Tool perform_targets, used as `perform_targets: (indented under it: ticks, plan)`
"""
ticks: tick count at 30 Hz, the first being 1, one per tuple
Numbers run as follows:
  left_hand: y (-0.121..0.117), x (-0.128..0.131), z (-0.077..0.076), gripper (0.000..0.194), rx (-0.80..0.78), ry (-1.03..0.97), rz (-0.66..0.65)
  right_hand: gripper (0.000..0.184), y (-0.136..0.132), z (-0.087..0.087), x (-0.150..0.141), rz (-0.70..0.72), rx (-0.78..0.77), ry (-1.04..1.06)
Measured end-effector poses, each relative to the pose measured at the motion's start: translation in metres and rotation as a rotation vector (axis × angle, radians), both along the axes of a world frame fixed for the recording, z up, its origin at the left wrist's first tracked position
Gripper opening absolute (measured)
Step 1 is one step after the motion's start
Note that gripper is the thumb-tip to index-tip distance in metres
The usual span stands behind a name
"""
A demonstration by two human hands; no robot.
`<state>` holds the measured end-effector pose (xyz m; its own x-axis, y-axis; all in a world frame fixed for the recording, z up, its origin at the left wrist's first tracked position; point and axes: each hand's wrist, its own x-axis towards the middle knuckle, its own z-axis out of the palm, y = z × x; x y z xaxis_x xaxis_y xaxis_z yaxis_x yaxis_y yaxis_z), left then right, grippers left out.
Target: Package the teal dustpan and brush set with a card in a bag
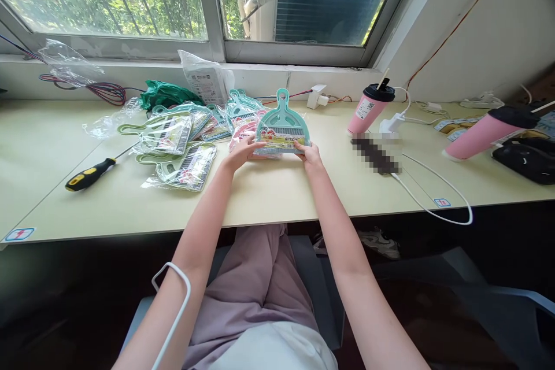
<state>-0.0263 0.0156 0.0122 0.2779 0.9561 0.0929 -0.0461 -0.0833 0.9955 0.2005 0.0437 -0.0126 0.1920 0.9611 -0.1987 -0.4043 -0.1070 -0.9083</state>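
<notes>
A mint-green mini dustpan and brush set (284,118) stands upright on the table, its handle pointing up and a printed label across its front. My left hand (243,151) grips its lower left edge, and my right hand (309,154) grips the lower right edge. Just behind and left of it, partly hidden, lies a pink set (246,127) in clear wrapping. Further left is a heap of similar wrapped sets, among them a green one (186,166) at the front and another (167,133) above it.
A black and yellow screwdriver (91,175) lies left of the heap. Behind are a green bag (167,94) and a white plastic package (207,81). To the right stand a pink cup (368,108), a blurred-out phone (376,154) with a white cable (451,176), and another pink cup (485,132), tilted.
</notes>
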Motion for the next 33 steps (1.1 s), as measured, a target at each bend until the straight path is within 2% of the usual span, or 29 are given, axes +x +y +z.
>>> perform_targets:
  ticks: [3,8,11,16,21,24,28,33]
  plan:
    - [0.004,-0.002,-0.005,0.055,0.016,-0.059,-0.017,0.015,-0.002,0.002,-0.002,0.021,-0.005,0.019]
    - [0.017,0.004,-0.015,0.04,0.003,-0.062,0.25,0.013,-0.006,0.006,-0.007,0.064,0.017,0.026]
    - [0.019,0.007,-0.015,0.036,-0.019,-0.065,0.298,0.015,-0.006,0.006,-0.009,0.07,0.0,-0.002]
    - [0.018,0.008,-0.013,0.031,-0.057,-0.038,0.291,0.014,-0.006,0.008,-0.007,0.087,-0.016,-0.039]
    - [0.016,0.007,-0.015,0.045,-0.1,-0.088,0.215,0.008,-0.008,0.011,-0.002,0.188,-0.005,-0.068]
    - [0.015,0.007,-0.017,0.044,-0.101,-0.121,0.191,0.02,-0.006,0.01,-0.003,0.151,-0.006,-0.114]
    - [0.013,0.008,-0.017,0.04,-0.102,-0.123,0.169,0.023,-0.002,0.006,-0.007,0.059,0.033,-0.215]
    - [0.011,0.008,-0.012,0.036,-0.125,-0.092,0.161,0.037,0.0,0.006,-0.005,0.091,0.047,-0.28]
